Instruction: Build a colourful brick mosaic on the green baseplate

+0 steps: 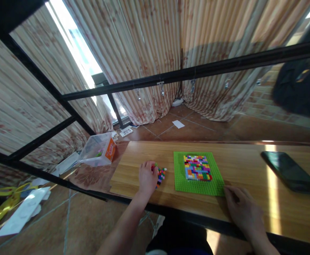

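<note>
On the wooden table lies a green baseplate (199, 191) with studs. A low block of many-coloured toy bricks (197, 168) stands built up on it. Left of the plate is a small heap of loose bricks (161, 175) in mixed colours. My left hand (147, 177) reaches over the heap's left side, fingers curled down and closed among the bricks; what is between the fingertips is hidden. By the baseplate's front right corner rests my right hand (242, 207), its fingers bent inward and their tips at the plate's edge. Whatever the right fingers hold is too unclear to name.
A dark phone (291, 171) lies on the table (144, 150) at the right. Beyond its left end stands a clear plastic box (95, 150) with an orange label. A black metal bar (155, 81) crosses ahead, before long curtains (144, 42).
</note>
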The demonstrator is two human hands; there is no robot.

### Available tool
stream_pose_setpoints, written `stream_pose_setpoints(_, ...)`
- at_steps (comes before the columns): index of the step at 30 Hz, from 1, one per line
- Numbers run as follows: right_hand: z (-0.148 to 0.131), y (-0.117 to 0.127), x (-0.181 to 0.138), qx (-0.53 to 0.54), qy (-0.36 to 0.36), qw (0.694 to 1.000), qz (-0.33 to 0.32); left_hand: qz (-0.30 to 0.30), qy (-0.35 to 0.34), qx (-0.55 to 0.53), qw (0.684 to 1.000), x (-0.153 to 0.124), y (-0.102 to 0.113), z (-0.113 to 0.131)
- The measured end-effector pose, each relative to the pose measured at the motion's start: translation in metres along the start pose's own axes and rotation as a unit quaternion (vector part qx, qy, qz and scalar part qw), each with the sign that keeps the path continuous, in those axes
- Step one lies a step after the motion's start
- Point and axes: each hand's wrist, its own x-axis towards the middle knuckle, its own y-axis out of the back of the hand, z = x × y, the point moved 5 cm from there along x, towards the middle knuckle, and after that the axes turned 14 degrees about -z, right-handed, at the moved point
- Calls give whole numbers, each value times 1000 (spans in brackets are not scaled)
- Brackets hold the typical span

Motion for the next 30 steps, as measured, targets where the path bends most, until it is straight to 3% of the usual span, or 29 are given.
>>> stream_pose_setpoints(3, 5, 8, 5, 80, -53, 995, -1, -20, 40, -232, 972, -3, -3, 5)
stream_pose_setpoints(6, -10, 18, 4, 187, -112, 976, 12, -75, 92, -482, 868, -11, -17, 17)
stream_pose_setpoints(9, -60, 19, -7, 293, -78, 953, -24, -141, 152, -617, 759, -27, -32, 36)
stream_pose_setpoints(12, -117, 8, -20, 363, -13, 927, -93, -196, 175, -661, 703, -42, -43, 55)
stream_pose_setpoints(14, -139, -3, -26, 402, -9, 905, -137, -210, 171, -666, 696, -50, -45, 64)
stream_pose_setpoints(16, -145, -10, -27, 448, -29, 883, -134, -217, 157, -660, 701, -55, -45, 71)
stream_pose_setpoints(21, -141, -18, -20, 546, -66, 828, -108, -215, 113, -611, 753, -60, -37, 81)
stream_pose_setpoints(25, -144, -19, -17, 564, -96, 814, -102, -215, 84, -574, 786, -62, -37, 85)
stream_pose_setpoints(30, -148, -20, -18, 567, -101, 810, -112, -222, 67, -555, 799, -64, -40, 83)
